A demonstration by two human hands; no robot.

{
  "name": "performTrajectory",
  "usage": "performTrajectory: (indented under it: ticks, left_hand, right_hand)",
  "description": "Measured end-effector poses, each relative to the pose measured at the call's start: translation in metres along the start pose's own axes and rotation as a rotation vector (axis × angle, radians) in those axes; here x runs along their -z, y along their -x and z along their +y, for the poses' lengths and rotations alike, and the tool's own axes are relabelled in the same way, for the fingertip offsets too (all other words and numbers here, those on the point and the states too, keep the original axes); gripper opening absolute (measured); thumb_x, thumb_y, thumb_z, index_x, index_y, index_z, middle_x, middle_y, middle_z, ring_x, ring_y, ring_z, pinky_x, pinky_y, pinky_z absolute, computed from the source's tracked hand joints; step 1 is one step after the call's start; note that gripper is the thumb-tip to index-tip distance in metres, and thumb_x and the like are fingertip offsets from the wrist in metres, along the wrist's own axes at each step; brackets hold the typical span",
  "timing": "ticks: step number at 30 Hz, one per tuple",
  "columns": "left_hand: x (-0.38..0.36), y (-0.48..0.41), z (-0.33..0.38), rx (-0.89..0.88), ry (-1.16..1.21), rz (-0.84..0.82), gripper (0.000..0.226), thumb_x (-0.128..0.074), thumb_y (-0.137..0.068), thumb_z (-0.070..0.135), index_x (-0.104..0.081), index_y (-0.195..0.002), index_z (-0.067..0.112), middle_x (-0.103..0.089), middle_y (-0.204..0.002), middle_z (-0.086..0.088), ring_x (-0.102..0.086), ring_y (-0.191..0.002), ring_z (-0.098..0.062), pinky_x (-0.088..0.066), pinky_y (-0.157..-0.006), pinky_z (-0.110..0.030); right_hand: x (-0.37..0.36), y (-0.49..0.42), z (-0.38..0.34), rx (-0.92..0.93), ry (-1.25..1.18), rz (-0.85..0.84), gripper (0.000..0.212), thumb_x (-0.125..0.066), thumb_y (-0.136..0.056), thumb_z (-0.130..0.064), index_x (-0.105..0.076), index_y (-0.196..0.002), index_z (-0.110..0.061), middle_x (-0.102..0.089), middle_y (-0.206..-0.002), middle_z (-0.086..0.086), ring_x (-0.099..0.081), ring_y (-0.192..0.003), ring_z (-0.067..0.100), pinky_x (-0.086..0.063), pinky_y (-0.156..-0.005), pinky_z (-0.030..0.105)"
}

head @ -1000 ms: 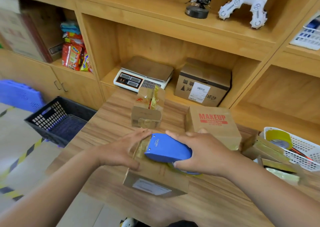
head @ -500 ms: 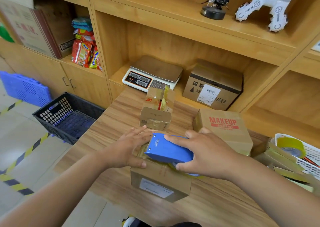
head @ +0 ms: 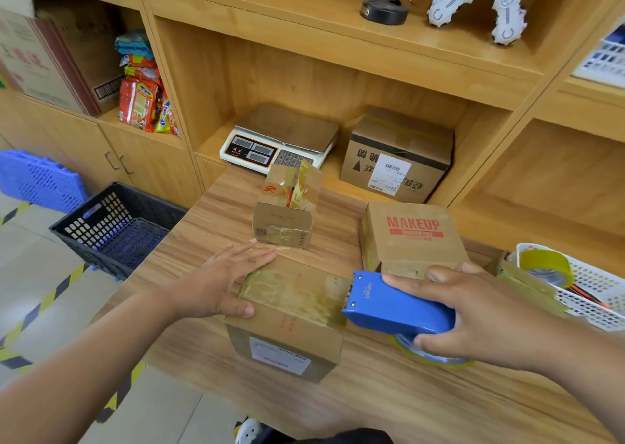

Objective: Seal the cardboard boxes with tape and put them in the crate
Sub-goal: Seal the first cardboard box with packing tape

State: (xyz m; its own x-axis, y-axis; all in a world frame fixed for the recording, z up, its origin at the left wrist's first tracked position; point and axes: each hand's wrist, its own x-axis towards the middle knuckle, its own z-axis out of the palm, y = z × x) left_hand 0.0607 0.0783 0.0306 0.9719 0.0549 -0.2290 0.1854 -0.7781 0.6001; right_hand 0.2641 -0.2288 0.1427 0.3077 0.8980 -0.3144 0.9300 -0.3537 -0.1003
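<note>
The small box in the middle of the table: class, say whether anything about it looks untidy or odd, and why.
Yes. The small box is sealed untidily: its tape is crumpled and bunched along the top, and part of it stands up instead of lying flat. The near face also carries a wrinkled patch.

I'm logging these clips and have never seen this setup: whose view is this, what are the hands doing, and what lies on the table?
No machine here: a person wears a camera on the head, looking down at their own bare hands. The left hand lies flat on the near cardboard box, steadying it. The right hand grips a blue tape dispenser at that box's right edge; tape covers its top. Also on the wooden table: a small taped box and a MAKEUP box. A black crate stands on the floor, left.
</note>
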Motion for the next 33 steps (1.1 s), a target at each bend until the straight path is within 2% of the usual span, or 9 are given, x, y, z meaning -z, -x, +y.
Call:
performTrajectory:
  ticks: [5, 9, 13, 16, 21, 25, 28, 30, 33]
  left_hand:
    - [0.0, 0.0, 0.003, 0.032, 0.001, -0.014, 0.111, -0.051, -0.061, 0.077, 0.003, -0.147, 0.033, -0.001, -0.153, 0.025, 0.017, -0.14, 0.005, 0.009, -0.116, -0.029]
    - [0.001, 0.0, 0.005, 0.037, -0.024, -0.043, 0.118, -0.053, -0.059, 0.085, 0.004, -0.148, 0.031, 0.001, -0.153, 0.025, 0.017, -0.142, 0.001, 0.01, -0.116, -0.03]
    - [0.002, 0.0, 0.008, 0.056, -0.05, -0.041, 0.106, -0.068, -0.077, 0.052, 0.007, -0.148, 0.028, 0.005, -0.153, 0.025, 0.019, -0.141, 0.002, 0.01, -0.116, -0.028]
    - [0.003, -0.001, 0.011, 0.065, -0.073, -0.053, 0.107, -0.069, -0.077, 0.05, 0.01, -0.146, 0.027, 0.007, -0.153, 0.023, 0.019, -0.14, 0.002, 0.009, -0.115, -0.026]
    - [0.005, -0.002, 0.02, 0.085, -0.126, -0.03, 0.102, -0.068, -0.078, 0.054, 0.0, -0.15, 0.028, -0.001, -0.156, 0.018, 0.016, -0.138, 0.006, 0.011, -0.111, -0.017]
    - [-0.015, -0.011, 0.04, 0.096, -0.397, 0.116, 0.109, -0.029, -0.069, 0.089, -0.003, -0.152, 0.024, -0.003, -0.158, 0.011, 0.014, -0.14, 0.002, 0.016, -0.113, -0.027]
    - [-0.038, -0.023, 0.052, 0.077, -0.43, 0.189, 0.098, -0.004, -0.076, 0.084, 0.007, -0.15, 0.022, 0.007, -0.159, 0.006, 0.019, -0.14, -0.003, 0.017, -0.113, -0.029]
    - [-0.046, -0.028, 0.051, 0.078, -0.486, 0.217, 0.093, 0.001, -0.079, 0.077, 0.007, -0.151, 0.018, 0.008, -0.159, 0.003, 0.021, -0.14, -0.004, 0.016, -0.115, -0.03]
    - [-0.046, -0.027, 0.041, 0.078, -0.527, 0.246, 0.09, 0.003, -0.081, 0.074, 0.007, -0.151, 0.018, 0.007, -0.159, 0.005, 0.018, -0.141, -0.004, 0.015, -0.116, -0.031]
  right_hand:
    - [-0.007, 0.018, 0.015, -0.014, -0.018, 0.008, 0.072, -0.031, -0.06, -0.078, 0.01, -0.12, -0.081, -0.037, -0.091, -0.022, -0.027, -0.089, -0.002, -0.033, -0.07, 0.018]
    - [-0.017, 0.022, 0.022, -0.006, -0.047, 0.014, 0.073, -0.035, -0.063, -0.078, 0.008, -0.122, -0.08, -0.036, -0.09, -0.024, -0.027, -0.088, -0.002, -0.036, -0.072, 0.02]
    - [-0.035, 0.016, 0.023, 0.02, -0.006, 0.03, 0.071, -0.038, -0.068, -0.076, 0.009, -0.121, -0.08, -0.034, -0.09, -0.026, -0.032, -0.088, 0.007, -0.028, -0.068, 0.016]
    - [-0.049, 0.01, 0.023, 0.009, 0.005, 0.056, 0.07, -0.038, -0.069, -0.076, 0.011, -0.119, -0.081, -0.032, -0.088, -0.028, -0.033, -0.09, 0.011, -0.021, -0.06, 0.017]
    - [-0.074, 0.0, 0.022, -0.013, -0.039, 0.076, 0.066, -0.029, -0.063, -0.082, 0.01, -0.116, -0.083, -0.031, -0.083, -0.026, -0.033, -0.088, 0.014, -0.043, -0.078, 0.032]
    - [-0.088, -0.001, 0.019, -0.014, -0.062, 0.088, 0.068, -0.034, -0.071, -0.077, 0.016, -0.117, -0.08, -0.028, -0.084, -0.028, -0.03, -0.085, 0.014, -0.02, -0.071, 0.009]
    - [-0.093, 0.001, 0.018, -0.04, -0.046, 0.116, 0.07, -0.035, -0.074, -0.074, 0.016, -0.121, -0.077, -0.027, -0.086, -0.03, -0.028, -0.086, 0.013, -0.016, -0.073, 0.007]
    - [-0.093, 0.001, 0.015, -0.054, -0.037, 0.115, 0.071, -0.035, -0.075, -0.073, 0.016, -0.123, -0.075, -0.027, -0.087, -0.029, -0.026, -0.088, 0.012, -0.019, -0.075, 0.012]
    - [-0.087, -0.004, 0.006, -0.073, -0.033, 0.141, 0.075, -0.042, -0.078, -0.07, 0.013, -0.128, -0.071, -0.03, -0.09, -0.024, -0.024, -0.091, 0.012, -0.018, -0.08, 0.006]
